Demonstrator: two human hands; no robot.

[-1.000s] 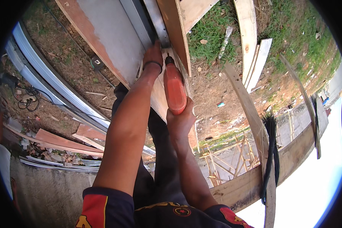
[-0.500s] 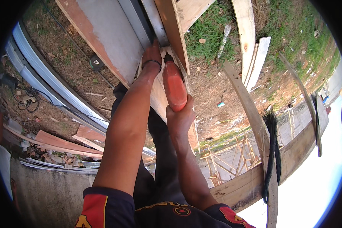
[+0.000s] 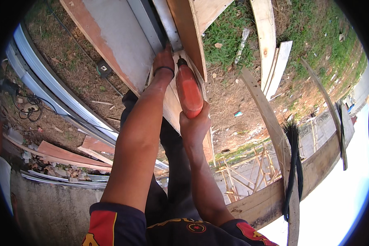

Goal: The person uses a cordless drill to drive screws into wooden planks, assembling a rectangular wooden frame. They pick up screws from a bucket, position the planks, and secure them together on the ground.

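Observation:
In my right hand (image 3: 195,123) is a red power drill (image 3: 189,88), gripped at its rear end. The drill's dark chuck (image 3: 181,62) points away from me, close beside my left hand and over a pale wooden strip (image 3: 173,102). My left hand (image 3: 163,62), with a dark band on the wrist, is closed at the near end of a grey metal channel (image 3: 145,24); its fingertips are partly hidden in shadow. A grey-faced board (image 3: 115,37) lies left of the channel, and a brown plywood board (image 3: 188,35) stands along the right.
Long bent-looking metal profiles (image 3: 65,92) lie on the left, near a tape measure (image 3: 103,69) and a dark corded tool (image 3: 9,87). On the right, black wire bundles (image 3: 293,164) hang over a timber rail (image 3: 270,201). Planks (image 3: 263,41) rest on grass.
The drill and my right hand have shifted very slightly. My left hand keeps its place at the channel's end.

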